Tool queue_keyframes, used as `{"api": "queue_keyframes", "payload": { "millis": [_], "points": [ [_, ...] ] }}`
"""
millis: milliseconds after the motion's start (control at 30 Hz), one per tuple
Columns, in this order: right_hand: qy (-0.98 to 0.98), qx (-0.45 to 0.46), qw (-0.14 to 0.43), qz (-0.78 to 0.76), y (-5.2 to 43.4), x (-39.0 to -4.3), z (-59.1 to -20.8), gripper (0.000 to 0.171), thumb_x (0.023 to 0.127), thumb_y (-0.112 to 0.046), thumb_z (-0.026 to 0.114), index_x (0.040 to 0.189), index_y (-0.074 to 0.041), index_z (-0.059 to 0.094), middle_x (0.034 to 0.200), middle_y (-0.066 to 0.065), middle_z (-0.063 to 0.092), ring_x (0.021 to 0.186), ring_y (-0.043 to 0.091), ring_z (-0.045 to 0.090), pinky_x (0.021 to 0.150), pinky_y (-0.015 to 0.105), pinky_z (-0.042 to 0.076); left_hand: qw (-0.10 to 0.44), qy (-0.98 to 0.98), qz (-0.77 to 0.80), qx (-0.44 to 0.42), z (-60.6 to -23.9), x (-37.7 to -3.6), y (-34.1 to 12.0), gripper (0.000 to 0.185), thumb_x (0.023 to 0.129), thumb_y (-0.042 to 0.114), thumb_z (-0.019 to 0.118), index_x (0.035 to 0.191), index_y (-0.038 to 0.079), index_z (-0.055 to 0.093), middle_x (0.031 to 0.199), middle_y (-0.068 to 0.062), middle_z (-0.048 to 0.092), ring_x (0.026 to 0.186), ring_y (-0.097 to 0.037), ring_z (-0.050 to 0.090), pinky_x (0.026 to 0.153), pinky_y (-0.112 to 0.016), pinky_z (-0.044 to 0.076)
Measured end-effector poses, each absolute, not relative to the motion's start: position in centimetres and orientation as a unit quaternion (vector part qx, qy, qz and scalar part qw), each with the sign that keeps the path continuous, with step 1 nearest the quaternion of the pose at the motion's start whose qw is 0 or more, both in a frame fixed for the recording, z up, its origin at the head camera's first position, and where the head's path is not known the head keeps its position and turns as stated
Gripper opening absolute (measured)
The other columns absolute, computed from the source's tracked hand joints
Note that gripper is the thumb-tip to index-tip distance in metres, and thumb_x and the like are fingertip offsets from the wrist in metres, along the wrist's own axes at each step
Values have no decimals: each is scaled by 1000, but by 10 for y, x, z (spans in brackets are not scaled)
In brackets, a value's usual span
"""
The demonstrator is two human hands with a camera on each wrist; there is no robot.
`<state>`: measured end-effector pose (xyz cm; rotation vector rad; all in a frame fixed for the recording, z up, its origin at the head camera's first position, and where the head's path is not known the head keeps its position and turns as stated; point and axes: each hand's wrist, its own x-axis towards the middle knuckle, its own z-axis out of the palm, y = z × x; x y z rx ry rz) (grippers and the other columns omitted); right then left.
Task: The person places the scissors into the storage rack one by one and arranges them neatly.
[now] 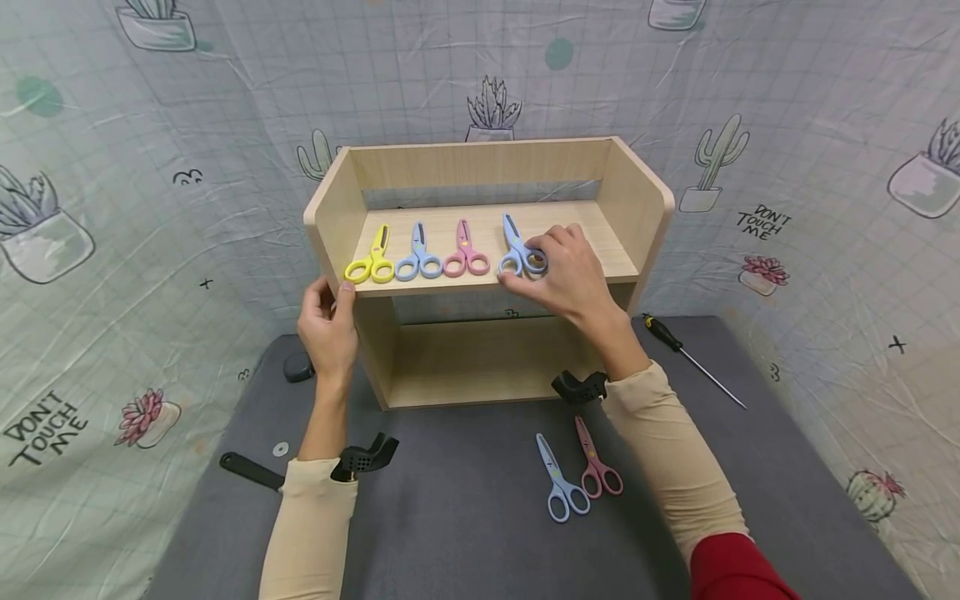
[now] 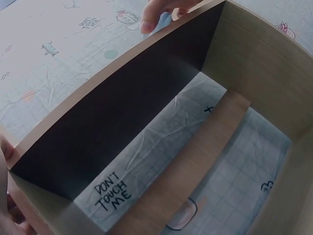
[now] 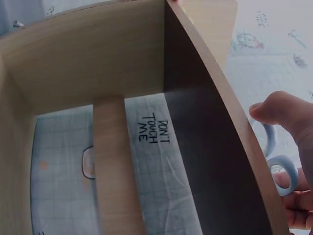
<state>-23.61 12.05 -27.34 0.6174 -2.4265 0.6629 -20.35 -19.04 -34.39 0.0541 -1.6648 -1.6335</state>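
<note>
My right hand (image 1: 577, 271) pinches the handles of light-blue scissors (image 1: 514, 237) between thumb and fingers, at the upper board of a wooden shelf (image 1: 480, 155). Their blades point toward the back. In the right wrist view the thumb is at one blue handle loop (image 3: 288, 172), beyond the board's front edge. To their left, yellow scissors (image 1: 378, 247), another light-blue pair (image 1: 417, 245) and a pink pair (image 1: 464, 242) lie in a row on that board, handles forward. My left hand (image 1: 330, 329) grips the shelf's left front corner, thumb on the board's edge.
On the grey table (image 1: 450, 500) in front lie blue scissors (image 1: 553, 465) and dark-pink scissors (image 1: 588, 450). A screwdriver (image 1: 663, 333) is right of the shelf. On the left are a black handle (image 1: 251, 471), a small white disc (image 1: 281, 449) and a dark rounded object (image 1: 297, 367).
</note>
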Motion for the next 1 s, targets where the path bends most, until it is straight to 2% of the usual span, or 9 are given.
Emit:
{"api": "queue_keyframes", "payload": {
  "millis": [333,667,1000],
  "points": [
    [-921,211,231,234,119,-242,-271,63,78,-56,74,109,-2,72,105,15,65,96,32,50,80,42,41,389,-660,-643,16,-343,-202,-191,38,96,22,63,127,0,62,111,-2,62,107,-11,62,91,-23,50],
    [-937,195,177,230,118,-245,-268,67,83,-60,72,120,-5,70,114,15,60,103,33,50,90,46,42,380,-673,-634,23,-341,-200,-189,40,97,21,61,129,-2,59,110,2,59,109,-10,60,95,-26,50],
    [-933,199,168,249,119,-246,-269,63,84,-58,68,121,-7,71,113,13,59,104,32,50,92,46,41,384,-682,-621,19,-343,-202,-191,41,97,24,61,129,-1,58,115,-7,60,114,-17,61,97,-28,51]
  ]
}}
